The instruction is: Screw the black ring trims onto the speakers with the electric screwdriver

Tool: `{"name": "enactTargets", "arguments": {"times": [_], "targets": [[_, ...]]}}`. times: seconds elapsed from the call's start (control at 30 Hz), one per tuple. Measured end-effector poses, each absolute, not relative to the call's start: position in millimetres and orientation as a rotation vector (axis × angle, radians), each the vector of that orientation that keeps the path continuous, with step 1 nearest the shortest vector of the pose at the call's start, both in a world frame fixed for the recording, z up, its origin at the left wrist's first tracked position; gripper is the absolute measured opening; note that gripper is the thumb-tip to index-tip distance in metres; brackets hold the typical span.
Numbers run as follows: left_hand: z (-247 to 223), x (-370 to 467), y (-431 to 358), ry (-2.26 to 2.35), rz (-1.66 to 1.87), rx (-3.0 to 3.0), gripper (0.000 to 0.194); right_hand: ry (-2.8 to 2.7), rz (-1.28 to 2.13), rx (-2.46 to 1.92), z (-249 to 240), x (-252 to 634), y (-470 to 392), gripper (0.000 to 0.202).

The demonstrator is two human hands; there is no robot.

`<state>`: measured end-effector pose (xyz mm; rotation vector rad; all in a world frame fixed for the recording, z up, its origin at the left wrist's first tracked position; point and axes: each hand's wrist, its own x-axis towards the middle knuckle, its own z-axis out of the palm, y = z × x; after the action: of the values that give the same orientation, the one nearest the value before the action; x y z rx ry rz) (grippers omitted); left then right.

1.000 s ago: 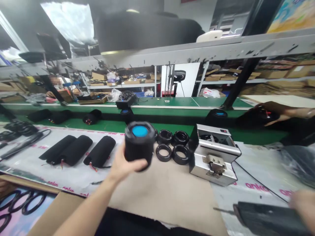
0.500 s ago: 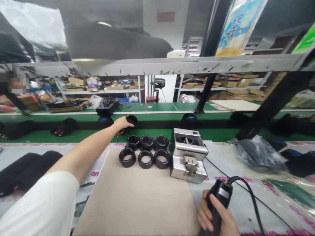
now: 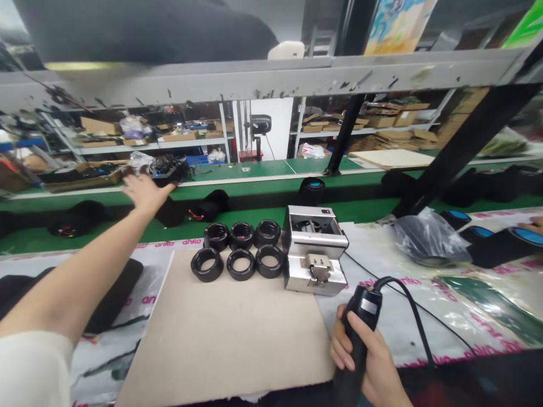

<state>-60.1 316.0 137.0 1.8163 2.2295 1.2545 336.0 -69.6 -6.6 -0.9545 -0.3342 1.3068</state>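
Note:
My left hand reaches far out to the left, fingers spread, and appears to hold nothing. Just beside it is a black cylinder, partly covered by the hand; I cannot tell whether they touch. Another black cylinder, with red wires at its end, lies to its right. Low on the right, my right hand is wrapped round a black corded electric screwdriver, its cable end up and its tip out of sight. Several black rings stand in two rows on a beige board.
A silver screw feeder stands right of the rings. Beyond it is a black cylinder with a blue top. A plastic-wrapped dark item lies to the right, near another person's hand. A shelf beam crosses above.
My left hand has left the cylinder with red wires, moved left and spread its fingers. My right hand keeps the electric screwdriver. The view has tilted down slightly; another person's hand now shows at right.

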Motion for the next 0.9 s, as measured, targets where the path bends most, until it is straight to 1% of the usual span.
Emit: {"name": "enactTargets", "arguments": {"times": [0.07, 0.1, 0.13, 0.17, 0.23, 0.27, 0.3, 0.43, 0.53, 0.57, 0.6, 0.73, 0.83, 0.9], "targets": [[135.5, -86.9, 307.3, 2.194, 1.270, 1.713, 0.126, -0.340, 1.314, -0.951, -6.2, 336.3, -68.5, 0.042], [131.5, -97.1, 303.7, 2.159, 1.269, 1.661, 0.127, -0.345, 1.316, -0.950, -5.9, 336.5, -68.0, 0.042], [125.9, -104.8, 301.0, 2.117, 1.269, 1.610, 0.121, -0.351, 1.318, -0.949, -5.5, 336.7, -67.6, 0.042], [119.1, -110.3, 299.1, 2.074, 1.272, 1.561, 0.108, -0.357, 1.318, -0.950, -5.1, 336.9, -67.2, 0.041], [104.6, -115.4, 297.9, 1.997, 1.300, 1.479, 0.072, -0.370, 1.316, -0.955, -4.2, 337.0, -66.9, 0.041], [98.0, -115.8, 298.3, 1.967, 1.323, 1.446, 0.058, -0.377, 1.314, -0.957, -3.8, 336.9, -66.8, 0.042], [92.4, -115.3, 299.0, 1.944, 1.351, 1.418, 0.051, -0.384, 1.311, -0.959, -3.3, 336.8, -66.8, 0.042], [82.5, -108.9, 300.3, 1.878, 1.470, 1.360, 0.050, -0.412, 1.295, -0.959, -3.7, 336.6, -66.3, 0.042], [87.3, -103.0, 295.5, 1.863, 1.569, 1.341, 0.043, -0.434, 1.288, -0.971, -7.6, 338.2, -64.3, 0.045], [91.0, -101.6, 292.4, 1.859, 1.598, 1.339, 0.044, -0.441, 1.287, -0.979, -9.1, 339.0, -63.6, 0.047], [95.5, -101.0, 288.3, 1.853, 1.624, 1.340, 0.050, -0.447, 1.285, -0.990, -10.0, 339.7, -63.2, 0.050], [118.0, -107.7, 255.0, 1.801, 1.708, 1.421, 0.085, -0.498, 1.266, -1.054, -0.5, 338.2, -65.1, 0.054], [127.8, -115.6, 204.2, 1.782, 1.740, 1.545, 0.094, -0.610, 1.252, -1.119, 24.8, 329.4, -65.2, 0.052], [125.1, -114.5, 160.2, 1.789, 1.706, 1.665, 0.098, -0.733, 1.238, -1.185, 45.7, 319.1, -59.1, 0.052]]}}
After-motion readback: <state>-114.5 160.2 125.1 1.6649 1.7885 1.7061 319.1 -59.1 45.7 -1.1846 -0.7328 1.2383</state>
